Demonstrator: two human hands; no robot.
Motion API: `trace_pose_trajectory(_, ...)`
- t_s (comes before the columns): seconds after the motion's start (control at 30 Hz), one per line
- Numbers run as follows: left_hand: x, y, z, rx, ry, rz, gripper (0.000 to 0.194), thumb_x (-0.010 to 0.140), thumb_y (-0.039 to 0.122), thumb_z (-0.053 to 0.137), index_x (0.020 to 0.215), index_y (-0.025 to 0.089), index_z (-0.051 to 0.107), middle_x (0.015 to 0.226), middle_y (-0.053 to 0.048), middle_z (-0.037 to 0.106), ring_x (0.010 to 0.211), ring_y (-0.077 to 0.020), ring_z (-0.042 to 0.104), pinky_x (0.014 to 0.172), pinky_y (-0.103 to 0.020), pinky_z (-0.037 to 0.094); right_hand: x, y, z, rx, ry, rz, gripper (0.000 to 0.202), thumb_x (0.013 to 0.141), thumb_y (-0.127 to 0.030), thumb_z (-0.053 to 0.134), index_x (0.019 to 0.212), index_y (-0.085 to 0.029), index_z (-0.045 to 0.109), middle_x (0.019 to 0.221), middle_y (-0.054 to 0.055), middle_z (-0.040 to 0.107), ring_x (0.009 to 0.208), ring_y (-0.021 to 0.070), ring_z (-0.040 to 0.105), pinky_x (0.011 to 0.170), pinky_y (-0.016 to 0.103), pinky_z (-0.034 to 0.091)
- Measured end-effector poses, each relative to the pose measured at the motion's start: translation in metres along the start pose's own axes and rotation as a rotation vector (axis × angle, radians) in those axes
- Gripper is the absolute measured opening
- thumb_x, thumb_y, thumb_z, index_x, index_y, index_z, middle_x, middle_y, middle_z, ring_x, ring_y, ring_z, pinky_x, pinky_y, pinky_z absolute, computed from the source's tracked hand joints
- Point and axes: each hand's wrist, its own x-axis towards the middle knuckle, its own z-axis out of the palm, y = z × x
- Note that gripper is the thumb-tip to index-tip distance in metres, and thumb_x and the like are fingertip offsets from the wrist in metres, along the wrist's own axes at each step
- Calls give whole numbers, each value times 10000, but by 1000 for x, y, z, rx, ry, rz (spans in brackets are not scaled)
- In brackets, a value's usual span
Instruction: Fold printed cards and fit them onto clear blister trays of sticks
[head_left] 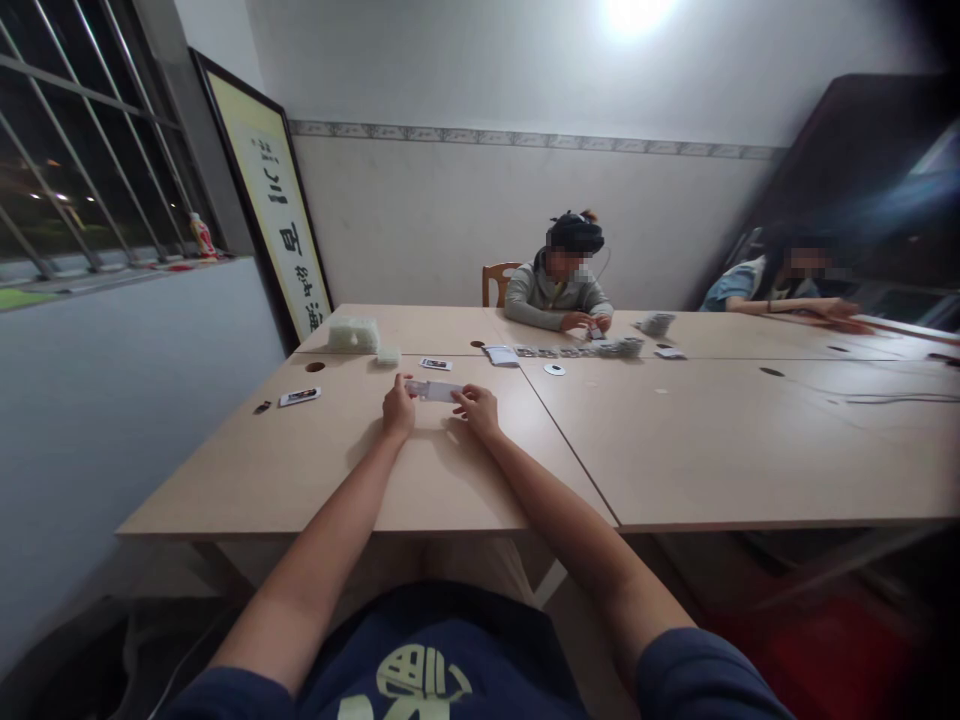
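Above the table, my left hand (399, 408) grips the left end of a flat, translucent whitish strip (442, 391), perhaps a plastic sleeve. My right hand (478, 408) pinches its right end between thumb and fingers. The strip's left part looks clearer than its right part; its exact kind is too small to tell. Just beyond it lies a white card-like piece with a dark picture (436, 364). To the left are a similar white-edged piece (300, 397) and a small dark item (262, 407).
A stack of pale translucent pieces (353, 335) stands at the back left, a smaller stack (388, 355) beside it. White papers (501, 356), a row of small packets (559, 352) and a white disc (554, 370) lie mid-table. A person (559, 285) sits opposite, another (780, 285) farther right.
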Motion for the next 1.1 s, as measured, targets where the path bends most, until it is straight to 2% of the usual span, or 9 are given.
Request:
trace_pose_trajectory(0.2, 0, 0, 0, -14, -1, -5, 351, 968, 339, 627, 1271, 163, 596, 1235, -106, 642, 1029, -230, 666, 874, -439, 580, -1, -1, 0, -3, 11, 11, 304, 973, -368, 628, 1192, -158, 633, 1130, 72, 678, 927, 194, 688, 793, 379, 602)
trace_pose_trajectory(0.37, 2, -1, -2, -8, 5, -11, 348, 970, 340, 625, 1269, 165, 597, 1231, -104, 644, 1022, -226, 667, 868, -432, 582, 0, 1, 0, 17, 28, 2, 280, 973, -360, 630, 1162, -153, 639, 1076, 60, 684, 863, 172, 687, 739, 343, 604)
trace_pose_trajectory(0.6, 2, -1, -5, 41, 47, -4, 348, 972, 346, 622, 1268, 165, 598, 1221, -103, 647, 1014, -224, 669, 863, -429, 583, 2, 1, -1, 74, 112, -87, 255, 967, -349, 643, 1120, -146, 652, 1037, 51, 692, 838, 165, 687, 728, 336, 603)
trace_pose_trajectory(0.7, 0, 1, -6, 72, 46, 25, 343, 972, 350, 622, 1259, 164, 605, 1226, -103, 645, 1030, -229, 664, 876, -438, 578, 1, -3, -4, 111, 221, -177, 271, 956, -344, 654, 1144, -149, 644, 1121, 73, 691, 947, 195, 691, 814, 382, 595)
trace_pose_trajectory(0.8, -1, 5, -6, 97, 24, 70, 325, 974, 355, 618, 1233, 159, 619, 1209, -100, 653, 1017, -223, 666, 871, -433, 580, -2, -9, -8, 135, 326, -259, 330, 934, -359, 654, 1213, -192, 602, 1275, 92, 662, 1193, 240, 634, 941, 395, 554)
trace_pose_trajectory(0.9, -3, 9, -5, 124, 7, 117, 312, 973, 354, 621, 1215, 156, 627, 1193, -97, 659, 1004, -218, 669, 865, -428, 581, -6, -14, -9, 135, 341, -313, 359, 884, -394, 665, 1210, -257, 604, 1317, 64, 662, 1312, 251, 567, 951, 358, 541)
trace_pose_trajectory(1.0, -4, 12, -5, 156, 10, 159, 301, 972, 350, 622, 1205, 157, 631, 1189, -96, 660, 1004, -216, 668, 867, -427, 580, -11, -19, -7, 138, 286, -322, 281, 831, -391, 713, 1076, -260, 667, 1226, 48, 711, 1200, 257, 646, 835, 318, 572)
trace_pose_trajectory(1.1, -8, 15, -6, 187, 14, 199, 294, 976, 351, 615, 1197, 157, 633, 1178, -94, 664, 993, -212, 670, 863, -423, 580, -12, -20, -2, 161, 182, -264, 220, 876, -400, 703, 935, -189, 684, 982, 48, 749, 854, 193, 727, 693, 295, 578)
